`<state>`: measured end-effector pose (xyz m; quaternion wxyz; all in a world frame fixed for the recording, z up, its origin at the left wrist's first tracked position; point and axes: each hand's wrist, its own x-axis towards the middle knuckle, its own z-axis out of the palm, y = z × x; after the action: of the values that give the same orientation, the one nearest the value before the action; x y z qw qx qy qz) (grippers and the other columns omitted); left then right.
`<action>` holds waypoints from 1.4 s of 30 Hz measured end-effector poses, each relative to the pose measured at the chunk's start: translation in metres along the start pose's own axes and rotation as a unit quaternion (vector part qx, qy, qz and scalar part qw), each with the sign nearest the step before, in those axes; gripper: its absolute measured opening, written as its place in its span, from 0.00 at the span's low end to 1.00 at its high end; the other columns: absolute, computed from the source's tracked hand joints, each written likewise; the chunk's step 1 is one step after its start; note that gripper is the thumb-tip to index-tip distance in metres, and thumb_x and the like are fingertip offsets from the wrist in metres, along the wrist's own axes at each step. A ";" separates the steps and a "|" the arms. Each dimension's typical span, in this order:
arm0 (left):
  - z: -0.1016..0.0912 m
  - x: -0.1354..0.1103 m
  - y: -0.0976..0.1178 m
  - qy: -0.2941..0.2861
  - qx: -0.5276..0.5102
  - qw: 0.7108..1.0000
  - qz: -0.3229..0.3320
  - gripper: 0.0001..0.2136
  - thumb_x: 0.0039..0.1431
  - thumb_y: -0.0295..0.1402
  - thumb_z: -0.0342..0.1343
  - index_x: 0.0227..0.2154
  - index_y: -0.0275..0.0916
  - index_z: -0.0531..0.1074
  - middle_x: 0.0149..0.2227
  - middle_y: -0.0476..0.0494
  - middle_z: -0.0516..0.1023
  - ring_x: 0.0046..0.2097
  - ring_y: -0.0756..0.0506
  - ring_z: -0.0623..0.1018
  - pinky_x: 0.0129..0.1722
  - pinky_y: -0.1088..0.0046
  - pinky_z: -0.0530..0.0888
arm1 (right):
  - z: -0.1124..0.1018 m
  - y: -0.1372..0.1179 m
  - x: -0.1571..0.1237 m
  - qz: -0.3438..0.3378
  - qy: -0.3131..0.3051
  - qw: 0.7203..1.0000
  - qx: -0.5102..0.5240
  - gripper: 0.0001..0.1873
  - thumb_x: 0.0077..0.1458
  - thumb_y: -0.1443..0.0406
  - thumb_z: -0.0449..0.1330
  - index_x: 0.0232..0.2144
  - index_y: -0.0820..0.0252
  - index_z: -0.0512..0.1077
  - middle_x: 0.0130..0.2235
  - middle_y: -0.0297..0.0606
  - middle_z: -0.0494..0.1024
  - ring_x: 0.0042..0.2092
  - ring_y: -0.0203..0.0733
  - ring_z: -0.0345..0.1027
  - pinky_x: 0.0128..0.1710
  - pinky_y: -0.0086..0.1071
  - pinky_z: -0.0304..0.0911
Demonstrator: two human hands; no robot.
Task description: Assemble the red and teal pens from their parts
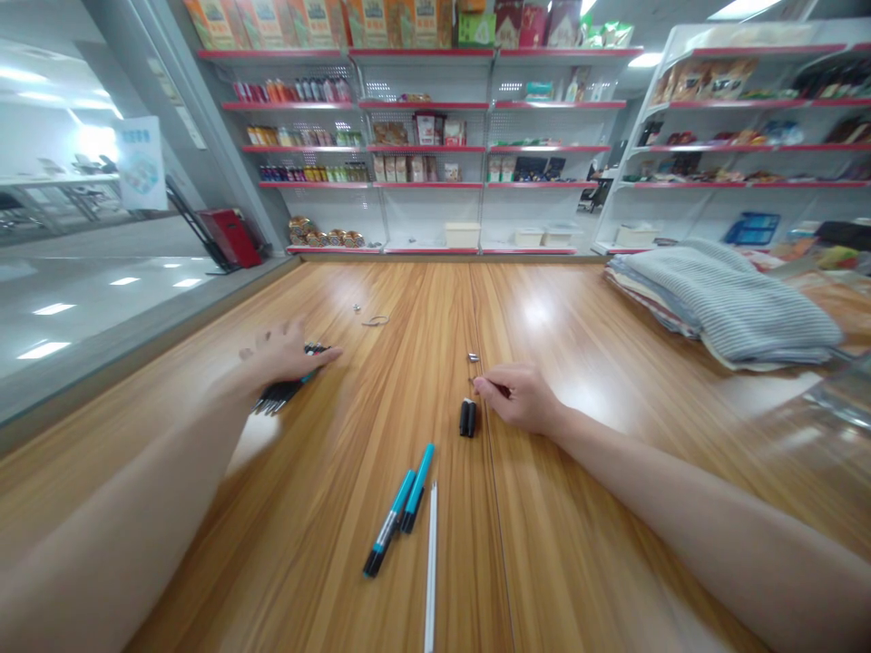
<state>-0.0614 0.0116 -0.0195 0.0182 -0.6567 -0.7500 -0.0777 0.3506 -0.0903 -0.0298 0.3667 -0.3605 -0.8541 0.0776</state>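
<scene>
On the left of the table, my left hand (282,352) is spread out over a bunch of black pens (280,395) and partly hides them. My right hand (521,396) is closed in a pinch just above the wood; what it holds is too small to name. Close to its fingertips lies a small shiny metal piece (473,357). Two short black caps (467,418) stand side by side nearby. Nearer to me are two turquoise and black pen barrels (389,524) (417,488), with thin white refills (431,567) beside them.
A thin looped band (376,321) and a tiny metal piece (357,307) lie toward the back of the wooden table (327,508). Folded cloths (728,299) are stacked at the right, beside a transparent object (847,390). Stocked shelves (422,107) stand beyond the far edge.
</scene>
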 end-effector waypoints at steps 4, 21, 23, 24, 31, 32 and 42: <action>0.021 -0.009 0.018 0.022 0.008 1.000 -0.015 0.40 0.51 0.61 0.44 0.64 0.47 0.51 0.66 0.31 0.48 0.62 0.21 0.50 0.51 0.31 0.49 | 0.000 0.001 0.000 0.004 -0.003 1.000 -0.004 0.18 0.61 0.62 0.51 0.22 0.62 0.71 0.20 0.33 0.67 0.24 0.32 0.59 0.27 0.28 0.51; 0.028 -0.004 0.011 -0.012 -0.022 1.000 -0.011 0.28 0.59 0.53 0.35 0.55 0.48 0.65 0.59 0.30 0.61 0.60 0.23 0.56 0.50 0.32 0.53 | -0.003 0.002 0.003 0.093 0.100 0.990 -0.038 0.21 0.62 0.60 0.50 0.21 0.63 0.71 0.17 0.33 0.65 0.21 0.31 0.55 0.24 0.28 0.49; 0.028 -0.007 0.013 -0.012 -0.020 1.000 -0.013 0.28 0.59 0.54 0.35 0.55 0.47 0.65 0.59 0.30 0.61 0.60 0.23 0.57 0.50 0.33 0.53 | -0.004 0.003 0.003 0.109 0.113 0.987 -0.041 0.21 0.62 0.60 0.50 0.22 0.63 0.71 0.18 0.33 0.66 0.21 0.31 0.56 0.24 0.28 0.49; 0.027 -0.010 0.015 -0.005 -0.016 1.000 -0.017 0.29 0.59 0.54 0.35 0.56 0.46 0.64 0.59 0.29 0.60 0.60 0.22 0.56 0.50 0.33 0.53 | -0.004 0.004 0.004 0.114 0.116 0.986 -0.040 0.21 0.62 0.60 0.50 0.21 0.63 0.71 0.18 0.33 0.67 0.21 0.31 0.57 0.24 0.28 0.50; -0.019 -0.045 0.084 0.150 0.027 0.986 0.065 0.32 0.57 0.54 0.43 0.55 0.35 0.65 0.57 0.27 0.64 0.59 0.25 0.60 0.53 0.43 0.55 | -0.002 0.000 0.004 0.062 0.052 0.997 -0.009 0.18 0.60 0.61 0.52 0.20 0.62 0.69 0.20 0.33 0.67 0.22 0.31 0.57 0.24 0.27 0.50; -0.027 -0.052 0.097 0.119 0.006 0.988 0.098 0.29 0.55 0.54 0.46 0.49 0.36 0.70 0.50 0.29 0.70 0.54 0.27 0.66 0.51 0.49 0.60 | -0.002 -0.001 0.004 0.045 0.038 0.998 0.000 0.16 0.59 0.62 0.53 0.22 0.62 0.70 0.21 0.33 0.68 0.23 0.31 0.58 0.25 0.27 0.51; -0.021 -0.132 0.161 -0.186 -0.228 0.847 0.443 0.22 0.46 0.46 0.61 0.07 0.42 0.63 0.08 0.49 0.57 0.12 0.53 0.51 0.19 0.70 0.50 | -0.002 -0.003 0.000 0.004 -0.009 1.000 -0.006 0.13 0.59 0.63 0.53 0.27 0.62 0.73 0.23 0.34 0.71 0.25 0.32 0.61 0.27 0.27 0.53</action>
<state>0.1143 -0.1011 -0.0008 -0.2398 -0.9068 -0.3298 -0.1068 0.3500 -0.0930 -0.0270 0.3565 -0.3651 -0.8566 0.0768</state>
